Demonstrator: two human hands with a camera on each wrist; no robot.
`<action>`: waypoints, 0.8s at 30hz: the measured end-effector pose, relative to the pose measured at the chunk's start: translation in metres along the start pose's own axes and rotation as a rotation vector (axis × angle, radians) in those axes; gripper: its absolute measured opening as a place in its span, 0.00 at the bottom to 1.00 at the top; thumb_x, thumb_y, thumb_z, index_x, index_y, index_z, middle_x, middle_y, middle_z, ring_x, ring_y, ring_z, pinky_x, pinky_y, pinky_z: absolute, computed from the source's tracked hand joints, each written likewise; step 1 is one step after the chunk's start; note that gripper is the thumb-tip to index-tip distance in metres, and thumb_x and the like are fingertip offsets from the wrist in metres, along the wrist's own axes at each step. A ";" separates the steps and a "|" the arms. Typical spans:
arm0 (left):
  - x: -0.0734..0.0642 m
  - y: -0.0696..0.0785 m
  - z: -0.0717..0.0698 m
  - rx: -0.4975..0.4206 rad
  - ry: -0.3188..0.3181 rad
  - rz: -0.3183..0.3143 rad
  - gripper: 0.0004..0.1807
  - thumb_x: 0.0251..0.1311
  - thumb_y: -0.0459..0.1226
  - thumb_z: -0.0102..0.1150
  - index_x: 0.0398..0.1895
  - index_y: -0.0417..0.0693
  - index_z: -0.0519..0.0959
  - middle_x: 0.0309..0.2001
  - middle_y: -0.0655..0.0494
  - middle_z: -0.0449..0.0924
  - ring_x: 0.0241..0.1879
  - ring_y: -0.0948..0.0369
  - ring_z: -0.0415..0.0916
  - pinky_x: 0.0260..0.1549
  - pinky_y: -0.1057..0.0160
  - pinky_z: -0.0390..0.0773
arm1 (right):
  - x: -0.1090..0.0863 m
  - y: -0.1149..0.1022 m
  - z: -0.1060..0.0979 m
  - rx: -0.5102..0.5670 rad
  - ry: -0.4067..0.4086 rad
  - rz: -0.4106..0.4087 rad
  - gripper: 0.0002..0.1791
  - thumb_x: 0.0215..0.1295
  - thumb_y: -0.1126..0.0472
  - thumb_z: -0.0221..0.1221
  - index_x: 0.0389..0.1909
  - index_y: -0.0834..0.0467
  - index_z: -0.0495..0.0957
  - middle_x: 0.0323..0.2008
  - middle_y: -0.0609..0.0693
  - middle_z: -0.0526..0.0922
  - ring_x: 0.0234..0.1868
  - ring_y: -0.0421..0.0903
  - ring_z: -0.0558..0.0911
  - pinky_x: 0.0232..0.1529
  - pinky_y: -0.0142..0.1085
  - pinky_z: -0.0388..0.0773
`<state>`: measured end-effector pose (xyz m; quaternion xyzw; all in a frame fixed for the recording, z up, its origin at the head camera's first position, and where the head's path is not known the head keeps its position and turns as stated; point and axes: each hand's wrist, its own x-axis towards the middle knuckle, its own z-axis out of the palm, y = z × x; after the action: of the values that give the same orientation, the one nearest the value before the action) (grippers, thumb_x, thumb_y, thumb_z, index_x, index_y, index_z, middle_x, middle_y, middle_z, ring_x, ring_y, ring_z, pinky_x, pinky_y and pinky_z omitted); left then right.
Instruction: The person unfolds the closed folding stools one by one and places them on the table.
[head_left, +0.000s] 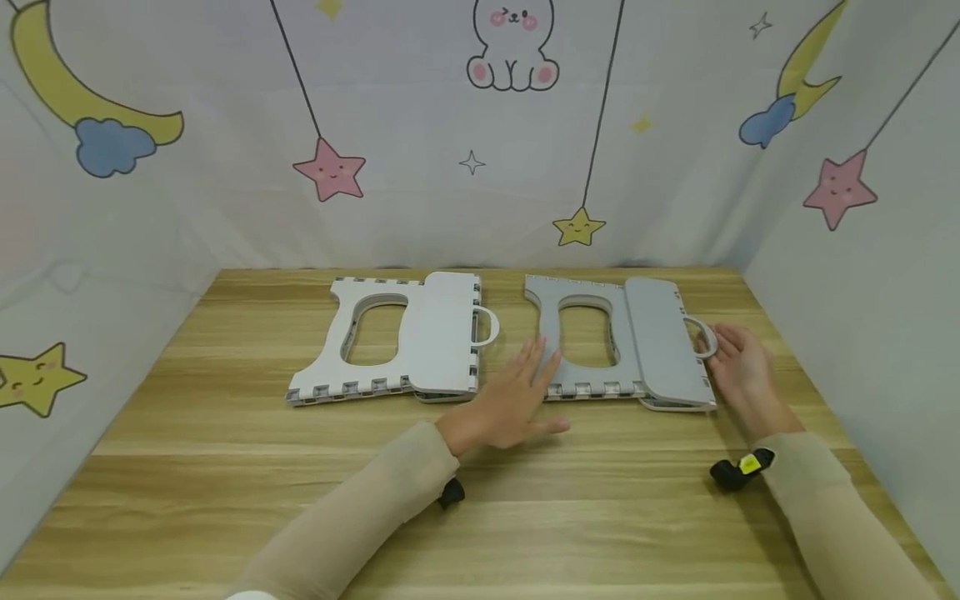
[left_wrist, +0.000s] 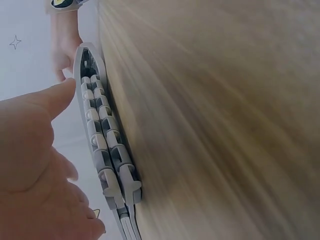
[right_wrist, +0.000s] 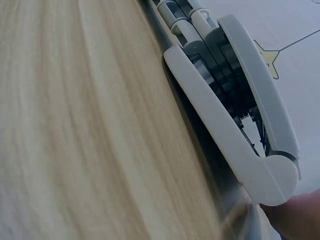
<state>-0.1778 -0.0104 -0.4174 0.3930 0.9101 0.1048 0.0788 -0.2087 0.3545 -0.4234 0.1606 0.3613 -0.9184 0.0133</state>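
A yellowish-brown wood-grain counter, streaked from side to side, runs back to a white fabric backdrop with soft folds near its lower edge. Pale panels flank it, a left panel and a right panel. At the backdrop's top centre sits a winking white cartoon bear; to its left a pink star hangs from a dark printed line, and to its right a smiling yellow star. Yellow crescent moons with blue clouds are printed toward either corner. The light is soft and diffuse.
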 end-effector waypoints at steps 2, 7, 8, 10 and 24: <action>0.001 0.002 0.001 0.006 -0.029 -0.015 0.53 0.70 0.65 0.41 0.79 0.38 0.34 0.77 0.32 0.25 0.76 0.41 0.26 0.74 0.47 0.41 | 0.002 0.000 -0.002 0.035 0.012 0.018 0.39 0.80 0.60 0.45 0.79 0.55 0.32 0.67 0.53 0.59 0.72 0.44 0.59 0.67 0.32 0.65; 0.003 0.004 0.002 -0.010 -0.109 -0.059 0.54 0.70 0.66 0.39 0.78 0.37 0.33 0.77 0.34 0.22 0.76 0.44 0.22 0.74 0.52 0.34 | 0.006 0.001 -0.006 0.067 -0.008 0.046 0.39 0.79 0.60 0.45 0.79 0.54 0.31 0.65 0.53 0.59 0.60 0.46 0.73 0.68 0.32 0.63; 0.004 0.004 0.003 -0.011 -0.120 -0.068 0.55 0.70 0.67 0.39 0.78 0.37 0.32 0.77 0.35 0.21 0.76 0.44 0.21 0.74 0.53 0.33 | 0.007 0.001 -0.006 0.073 -0.012 0.051 0.39 0.79 0.60 0.45 0.79 0.53 0.30 0.65 0.54 0.59 0.60 0.46 0.74 0.69 0.32 0.62; 0.004 0.005 0.004 -0.017 -0.124 -0.076 0.55 0.70 0.67 0.38 0.78 0.36 0.33 0.76 0.35 0.21 0.76 0.45 0.20 0.74 0.53 0.31 | 0.008 0.002 -0.006 0.081 -0.023 0.056 0.40 0.80 0.59 0.44 0.79 0.53 0.29 0.66 0.54 0.58 0.60 0.47 0.74 0.69 0.32 0.61; 0.010 0.010 0.006 -0.020 -0.096 -0.052 0.53 0.72 0.65 0.37 0.77 0.31 0.36 0.76 0.34 0.23 0.76 0.45 0.22 0.73 0.53 0.32 | 0.008 0.002 -0.005 0.207 -0.014 0.064 0.37 0.81 0.59 0.40 0.79 0.52 0.29 0.76 0.51 0.37 0.66 0.50 0.69 0.69 0.35 0.63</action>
<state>-0.1756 0.0045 -0.4216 0.3729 0.9142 0.0928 0.1292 -0.2150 0.3574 -0.4303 0.1661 0.2591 -0.9510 0.0285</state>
